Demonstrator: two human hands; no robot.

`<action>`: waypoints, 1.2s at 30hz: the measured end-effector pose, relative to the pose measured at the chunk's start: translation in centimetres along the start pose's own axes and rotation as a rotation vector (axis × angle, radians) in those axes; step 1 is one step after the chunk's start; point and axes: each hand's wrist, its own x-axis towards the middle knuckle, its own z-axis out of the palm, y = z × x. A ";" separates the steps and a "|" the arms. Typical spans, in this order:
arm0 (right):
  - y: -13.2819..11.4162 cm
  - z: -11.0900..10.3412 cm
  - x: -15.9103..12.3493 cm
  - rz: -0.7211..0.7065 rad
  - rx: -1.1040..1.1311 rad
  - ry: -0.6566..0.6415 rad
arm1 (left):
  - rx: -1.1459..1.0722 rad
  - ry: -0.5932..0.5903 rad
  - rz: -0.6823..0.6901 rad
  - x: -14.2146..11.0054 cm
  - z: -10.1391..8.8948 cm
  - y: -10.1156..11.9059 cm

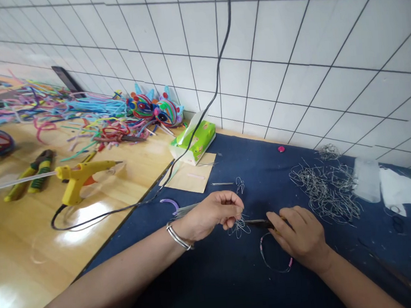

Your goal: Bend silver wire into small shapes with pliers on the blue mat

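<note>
Over the dark blue cloth, my left hand pinches a bent, looped wire piece that hangs below its fingertips. My right hand is closed around dark-jawed pliers, their handles mostly hidden by the fingers. The jaw tips meet the wire piece beside my left fingers; whether they grip it I cannot tell. A thin wire ring with pink beads lies just below the pliers. Another looped wire piece rests above my left hand, beside short straight wires.
A tangled wire pile lies at right near a clear plastic bag. A green tissue pack stands by the tiled wall. On the wooden table are a yellow glue gun, cutters and colourful pipe cleaners. A black cable hangs across.
</note>
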 end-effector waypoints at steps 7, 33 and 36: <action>0.0 0.1 -0.1 -0.015 -0.013 -0.020 | -0.045 -0.038 -0.017 0.1 -0.2 -0.2; 0.0 0.1 0.2 -0.049 -0.009 0.076 | -0.090 -0.074 -0.043 0.1 -0.4 -0.4; 0.0 0.1 0.2 -0.049 -0.012 0.069 | -0.076 -0.058 -0.034 0.0 -0.3 -0.3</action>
